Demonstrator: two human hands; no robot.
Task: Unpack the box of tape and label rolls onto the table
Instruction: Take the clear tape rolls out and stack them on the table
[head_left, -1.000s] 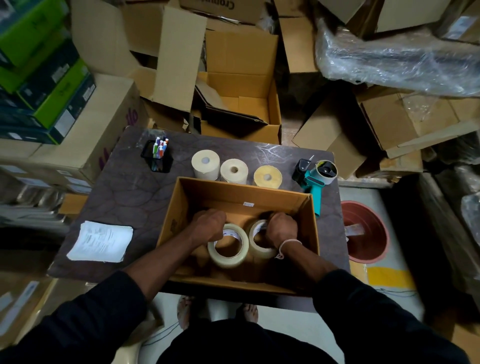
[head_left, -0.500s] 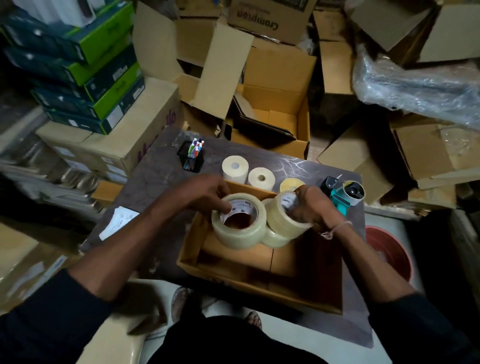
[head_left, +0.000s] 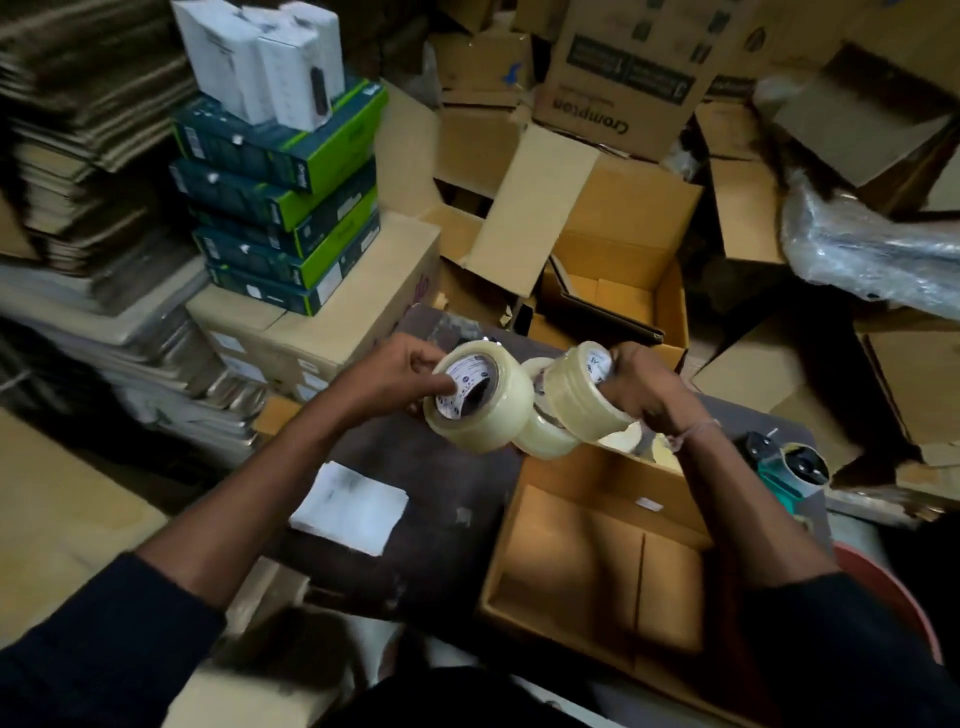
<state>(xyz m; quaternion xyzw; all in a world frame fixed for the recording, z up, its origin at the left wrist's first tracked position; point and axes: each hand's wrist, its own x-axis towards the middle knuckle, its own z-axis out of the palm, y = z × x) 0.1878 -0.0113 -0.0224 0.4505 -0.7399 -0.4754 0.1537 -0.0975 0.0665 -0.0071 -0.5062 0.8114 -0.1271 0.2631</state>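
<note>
Head cam: my left hand (head_left: 387, 382) grips one clear tape roll (head_left: 480, 397) w/ a finger hooked thru the core, my right hand (head_left: 641, 389) clamps a second roll (head_left: 579, 392), and a third roll (head_left: 545, 434) hangs pinched btwn them, all above the table (head_left: 441, 493) just left of the box (head_left: 597, 551), which looks empty. Best to keep inward squeeze so the mid roll doesn't drop, lower all 3 flat onto bare table near the paper (head_left: 350, 506), then let go.
</note>
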